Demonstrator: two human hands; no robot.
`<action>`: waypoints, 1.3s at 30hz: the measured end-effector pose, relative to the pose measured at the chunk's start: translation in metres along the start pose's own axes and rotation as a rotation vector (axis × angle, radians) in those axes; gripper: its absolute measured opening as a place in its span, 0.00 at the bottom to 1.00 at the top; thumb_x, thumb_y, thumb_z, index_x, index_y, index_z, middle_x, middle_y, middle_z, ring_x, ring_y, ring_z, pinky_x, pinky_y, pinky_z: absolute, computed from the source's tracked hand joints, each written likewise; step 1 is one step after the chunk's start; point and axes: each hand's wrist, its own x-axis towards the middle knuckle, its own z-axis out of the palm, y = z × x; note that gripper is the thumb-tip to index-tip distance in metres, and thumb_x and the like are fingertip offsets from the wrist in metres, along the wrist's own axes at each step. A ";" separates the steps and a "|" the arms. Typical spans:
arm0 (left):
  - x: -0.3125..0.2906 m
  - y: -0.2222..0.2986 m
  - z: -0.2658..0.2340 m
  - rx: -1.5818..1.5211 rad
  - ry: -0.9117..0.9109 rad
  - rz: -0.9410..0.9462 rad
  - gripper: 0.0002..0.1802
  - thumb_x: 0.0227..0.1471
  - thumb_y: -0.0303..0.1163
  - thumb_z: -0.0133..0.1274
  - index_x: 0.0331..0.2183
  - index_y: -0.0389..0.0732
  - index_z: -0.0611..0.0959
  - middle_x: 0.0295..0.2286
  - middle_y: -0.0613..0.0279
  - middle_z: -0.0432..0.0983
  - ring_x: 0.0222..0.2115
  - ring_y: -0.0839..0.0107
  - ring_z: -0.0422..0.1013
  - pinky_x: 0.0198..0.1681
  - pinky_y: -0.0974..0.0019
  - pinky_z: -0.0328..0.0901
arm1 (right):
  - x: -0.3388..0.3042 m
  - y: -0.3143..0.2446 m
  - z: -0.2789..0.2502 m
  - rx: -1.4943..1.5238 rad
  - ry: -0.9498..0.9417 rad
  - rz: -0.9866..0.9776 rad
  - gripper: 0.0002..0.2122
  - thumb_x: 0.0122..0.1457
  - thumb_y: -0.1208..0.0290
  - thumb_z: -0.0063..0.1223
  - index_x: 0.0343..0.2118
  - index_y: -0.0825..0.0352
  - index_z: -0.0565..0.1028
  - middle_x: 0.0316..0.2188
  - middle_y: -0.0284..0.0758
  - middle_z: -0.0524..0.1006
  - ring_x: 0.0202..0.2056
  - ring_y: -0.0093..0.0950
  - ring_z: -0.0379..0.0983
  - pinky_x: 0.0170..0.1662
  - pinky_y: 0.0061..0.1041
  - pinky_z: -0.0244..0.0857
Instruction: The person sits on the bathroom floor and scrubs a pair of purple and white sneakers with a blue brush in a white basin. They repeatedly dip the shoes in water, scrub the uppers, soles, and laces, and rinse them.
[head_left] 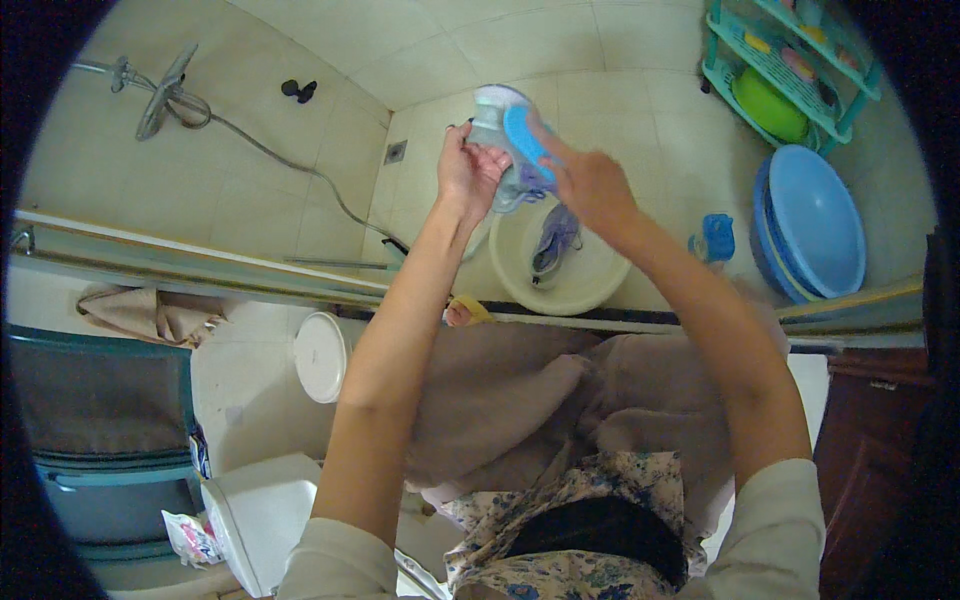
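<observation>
My left hand point(470, 180) is closed on a grey shoe point(490, 128) with a pale sole and purple laces, raised in front of me. In my right hand point(598, 195) is a blue scrub brush point(522, 132), its fingers wrapped round it and slightly blurred. The brush lies against the shoe's right side, or just over it; I cannot tell which. Below both hands stands a cream basin point(508, 275). A second dark purple-grey shoe point(553, 248) rests inside it.
Stacked blue basins point(815, 220) lean at the right, near a small blue container point(717, 238). Behind them stands a green shelf rack point(775, 70). A shower hose point(310, 168) hangs on the left wall. A raised sill crosses before me; a white lidded bin point(322, 357) is at near left.
</observation>
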 end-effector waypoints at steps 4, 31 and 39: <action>0.001 0.004 -0.008 -0.025 0.087 0.056 0.07 0.50 0.34 0.41 0.25 0.41 0.69 0.21 0.62 0.70 0.18 0.70 0.66 0.25 0.67 0.64 | -0.020 0.006 0.001 -0.018 -0.119 0.005 0.24 0.55 0.64 0.44 0.56 0.45 0.56 0.17 0.46 0.72 0.20 0.43 0.70 0.24 0.40 0.63; -0.017 0.014 0.007 -0.145 -0.164 0.050 0.10 0.52 0.33 0.41 0.28 0.36 0.72 0.26 0.60 0.74 0.28 0.69 0.70 0.38 0.62 0.65 | -0.001 -0.003 -0.010 0.060 0.066 -0.110 0.25 0.54 0.66 0.46 0.56 0.47 0.57 0.14 0.44 0.70 0.17 0.42 0.68 0.22 0.39 0.62; -0.006 0.012 -0.008 -0.424 -0.216 -0.256 0.17 0.54 0.40 0.36 0.34 0.37 0.73 0.35 0.54 0.74 0.33 0.63 0.70 0.46 0.57 0.61 | 0.006 -0.017 -0.014 0.083 0.105 -0.232 0.26 0.51 0.70 0.49 0.54 0.47 0.60 0.13 0.44 0.67 0.15 0.41 0.65 0.20 0.34 0.60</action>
